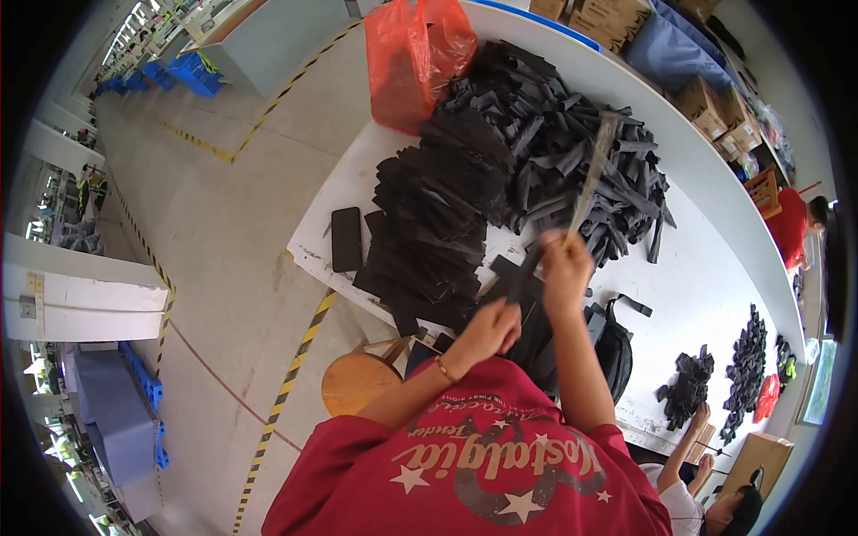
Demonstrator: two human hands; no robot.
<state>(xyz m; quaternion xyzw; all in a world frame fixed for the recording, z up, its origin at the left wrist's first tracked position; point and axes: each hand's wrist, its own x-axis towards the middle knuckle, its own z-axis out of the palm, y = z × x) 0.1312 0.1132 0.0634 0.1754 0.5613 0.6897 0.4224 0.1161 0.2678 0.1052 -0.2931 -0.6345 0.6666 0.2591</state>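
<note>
My left hand (pixel 494 327) is closed on the lower end of a narrow black fabric strip (pixel 525 279). Above and to its right, my right hand (pixel 566 266) is closed around a long, thin, pale stick-like tool (pixel 590 179), which points away over the table. Motion smears this tool, so its exact kind is unclear. The strip's upper end meets the right hand's fingers; whether they grip it too is hard to see. Beyond both hands lie a loose heap of black fabric strips (pixel 572 161) and, left of it, stacked black fabric pieces (pixel 433 223).
On the white table (pixel 706 268), a red plastic bag (pixel 402 71) stands at the far left and a black phone (pixel 346 239) lies near the left edge. A black backpack (pixel 614 348) is close to my right arm. A round wooden stool (pixel 360 384) stands left; another person (pixel 693 464) works at the right.
</note>
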